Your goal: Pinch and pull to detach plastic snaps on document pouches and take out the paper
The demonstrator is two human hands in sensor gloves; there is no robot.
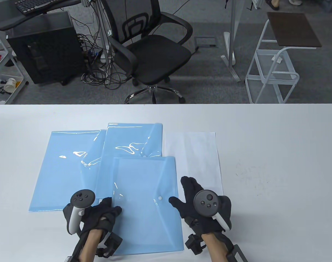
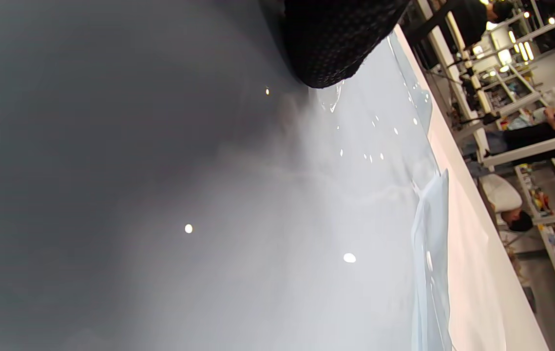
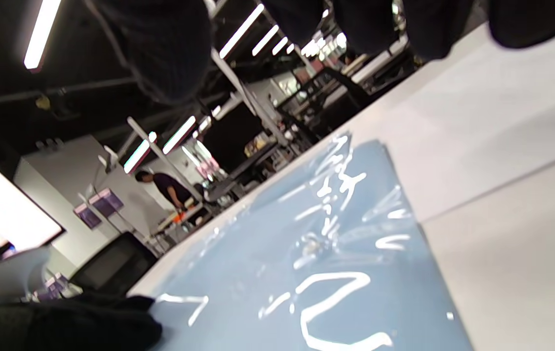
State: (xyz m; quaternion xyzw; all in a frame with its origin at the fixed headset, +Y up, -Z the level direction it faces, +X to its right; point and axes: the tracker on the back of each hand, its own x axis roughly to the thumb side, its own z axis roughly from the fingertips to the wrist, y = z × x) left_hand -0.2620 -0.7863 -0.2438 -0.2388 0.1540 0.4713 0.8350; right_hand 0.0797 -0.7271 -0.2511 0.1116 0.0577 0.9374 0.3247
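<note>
Blue plastic pouches are lying overlapped on the table [image 1: 277,152]. Your left hand [image 1: 100,215] is resting curled fingers on the nearest pouch [image 1: 147,202], its snap [image 1: 160,198] closed. Your right hand [image 1: 201,204] is hovering beside it with fingers spread over a paper sheet [image 1: 193,155].

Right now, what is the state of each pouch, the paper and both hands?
Front pouch: snap closed, lies on top.
Middle pouch: flat, partly covered.
Left pouch: flat, partly covered.
Paper: out, flat on table.
Left hand: resting on front pouch.
Right hand: open, over paper.
</note>
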